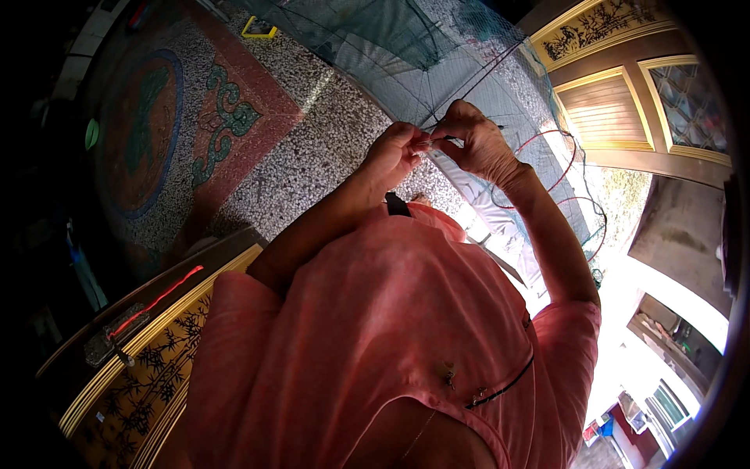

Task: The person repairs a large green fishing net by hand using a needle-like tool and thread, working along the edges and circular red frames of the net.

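Note:
My left hand and my right hand meet in front of my body, fingertips almost touching. Both are closed in a pinch. Dark cords run from the fingers toward the upper right, joined to a green mesh net spread out beyond them. A small dark tip pokes out beside my right hand; I cannot make out what it belongs to. What lies between my left fingertips is too small to name. Beneath the net lies a pale grey sheet.
Red cord loops hang from the net right of my right hand. Brown and gold door panels stand at the right, another panel at lower left. A yellow frame-shaped object lies on the speckled floor.

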### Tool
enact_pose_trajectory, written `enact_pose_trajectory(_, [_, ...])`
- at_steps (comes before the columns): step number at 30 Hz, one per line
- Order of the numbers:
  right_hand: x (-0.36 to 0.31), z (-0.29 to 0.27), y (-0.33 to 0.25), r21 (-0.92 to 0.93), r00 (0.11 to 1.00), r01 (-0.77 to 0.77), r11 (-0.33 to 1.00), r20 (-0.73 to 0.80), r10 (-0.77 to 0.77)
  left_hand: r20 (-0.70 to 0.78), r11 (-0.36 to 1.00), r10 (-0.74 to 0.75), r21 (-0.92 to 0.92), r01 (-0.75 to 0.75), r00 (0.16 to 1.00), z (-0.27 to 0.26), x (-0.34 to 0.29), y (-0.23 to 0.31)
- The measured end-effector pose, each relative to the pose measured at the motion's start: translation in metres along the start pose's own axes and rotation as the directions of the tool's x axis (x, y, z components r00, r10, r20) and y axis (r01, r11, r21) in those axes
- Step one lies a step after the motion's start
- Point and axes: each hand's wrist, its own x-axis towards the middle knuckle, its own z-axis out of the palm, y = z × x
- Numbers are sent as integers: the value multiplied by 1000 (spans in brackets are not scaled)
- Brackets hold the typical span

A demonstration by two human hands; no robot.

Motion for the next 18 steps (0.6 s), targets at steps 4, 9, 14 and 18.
enact_pose_trajectory(4, [0,-8,-4,-133,996,89,987,-12,-92,-57,987,160,5,-160,985,14,3,15])
enact_pose_trajectory(9, [-4,-1,-16,-318,987,-63,946,-160,12,-30,955,275,122,-269,961,23,-14,29])
enact_pose_trajectory(14, [-9,18,-9,-66,958,-198,978,-227,178,26,959,-94,-266,98,995,8,-9,-7])
enact_pose_trajectory(18, [-9,23,-11,-39,941,-266,963,-226,251,157,886,-203,-392,249,967,17,3,-21])
